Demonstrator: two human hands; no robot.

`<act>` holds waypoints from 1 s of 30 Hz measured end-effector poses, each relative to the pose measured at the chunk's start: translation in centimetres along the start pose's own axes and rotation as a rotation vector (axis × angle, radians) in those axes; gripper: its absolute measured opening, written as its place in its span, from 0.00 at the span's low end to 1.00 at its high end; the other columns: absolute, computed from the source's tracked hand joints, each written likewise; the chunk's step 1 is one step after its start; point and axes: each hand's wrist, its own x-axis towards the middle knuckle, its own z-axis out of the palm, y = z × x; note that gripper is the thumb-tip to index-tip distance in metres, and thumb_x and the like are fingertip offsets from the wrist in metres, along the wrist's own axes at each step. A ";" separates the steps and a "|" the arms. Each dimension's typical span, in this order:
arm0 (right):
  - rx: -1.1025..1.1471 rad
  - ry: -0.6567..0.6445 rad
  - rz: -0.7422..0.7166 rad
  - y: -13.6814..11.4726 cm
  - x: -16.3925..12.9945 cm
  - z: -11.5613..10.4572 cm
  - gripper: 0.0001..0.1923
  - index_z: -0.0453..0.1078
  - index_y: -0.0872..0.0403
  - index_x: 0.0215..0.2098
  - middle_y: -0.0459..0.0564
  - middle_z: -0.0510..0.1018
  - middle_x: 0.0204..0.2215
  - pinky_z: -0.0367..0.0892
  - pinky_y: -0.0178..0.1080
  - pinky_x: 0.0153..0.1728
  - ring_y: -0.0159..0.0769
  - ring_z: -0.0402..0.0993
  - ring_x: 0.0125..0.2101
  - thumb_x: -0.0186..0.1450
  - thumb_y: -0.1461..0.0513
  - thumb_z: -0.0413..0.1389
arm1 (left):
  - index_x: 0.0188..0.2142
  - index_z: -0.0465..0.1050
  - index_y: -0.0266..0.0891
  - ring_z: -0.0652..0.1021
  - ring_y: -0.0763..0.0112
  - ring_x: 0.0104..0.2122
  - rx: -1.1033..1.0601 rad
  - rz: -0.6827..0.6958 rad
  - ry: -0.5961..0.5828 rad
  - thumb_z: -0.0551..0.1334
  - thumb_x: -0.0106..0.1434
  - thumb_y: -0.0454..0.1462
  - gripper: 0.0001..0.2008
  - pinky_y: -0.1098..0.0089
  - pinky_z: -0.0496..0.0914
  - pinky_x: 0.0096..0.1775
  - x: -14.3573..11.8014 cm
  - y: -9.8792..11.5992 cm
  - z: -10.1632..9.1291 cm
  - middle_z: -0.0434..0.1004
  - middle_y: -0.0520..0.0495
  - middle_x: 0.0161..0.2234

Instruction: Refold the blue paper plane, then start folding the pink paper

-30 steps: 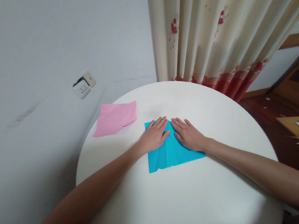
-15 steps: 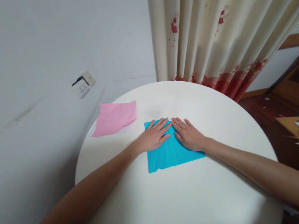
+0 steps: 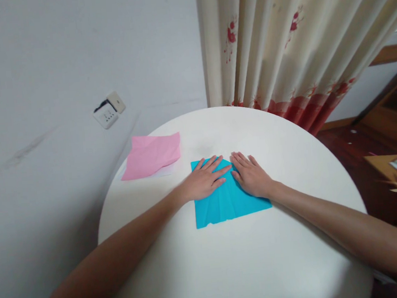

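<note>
In the center of the frame, a creased blue paper (image 3: 232, 206) lies flat on the round white table (image 3: 244, 261), with the left hand (image 3: 204, 182) palm-down on its upper left part, the fingers fanned apart and that grip open, closed on nothing. The right hand (image 3: 252, 175) lies along the paper's slanting right edge, its grip likewise open and flat, fingers straight and pointing toward the top of the frame. Left of center, a pink sheet (image 3: 153, 155) rests over a white sheet (image 3: 163, 172), while a flowered curtain (image 3: 279, 43) hangs at upper right.
</note>
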 end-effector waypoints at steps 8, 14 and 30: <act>-0.027 0.011 0.079 0.8 0.1 0.0 0.30 0.47 0.61 0.72 0.57 0.47 0.71 0.45 0.58 0.67 0.47 0.41 0.71 0.75 0.57 0.35 | 0.72 0.38 0.44 0.43 0.61 0.71 -0.001 -0.019 0.021 0.38 0.74 0.55 0.34 0.53 0.39 0.68 0.0 -0.2 0.5 0.39 0.47 0.72; -0.023 0.005 0.079 0.8 0.1 -0.2 0.30 0.47 0.61 0.72 0.57 0.47 0.71 0.45 0.59 0.67 0.48 0.41 0.71 0.75 0.57 0.35 | 0.72 0.42 0.46 0.44 0.59 0.71 -0.018 -0.023 0.021 0.39 0.74 0.55 0.32 0.52 0.40 0.68 0.0 0.0 0.2 0.40 0.47 0.72; -0.028 0.013 0.074 1.4 0.3 -0.5 0.30 0.52 0.55 0.71 0.61 0.48 0.71 0.46 0.58 0.66 0.52 0.41 0.70 0.76 0.52 0.38 | 0.70 0.47 0.61 0.44 0.54 0.71 -0.035 -0.001 0.017 0.41 0.75 0.53 0.26 0.46 0.42 0.67 0.0 0.1 -0.1 0.38 0.52 0.73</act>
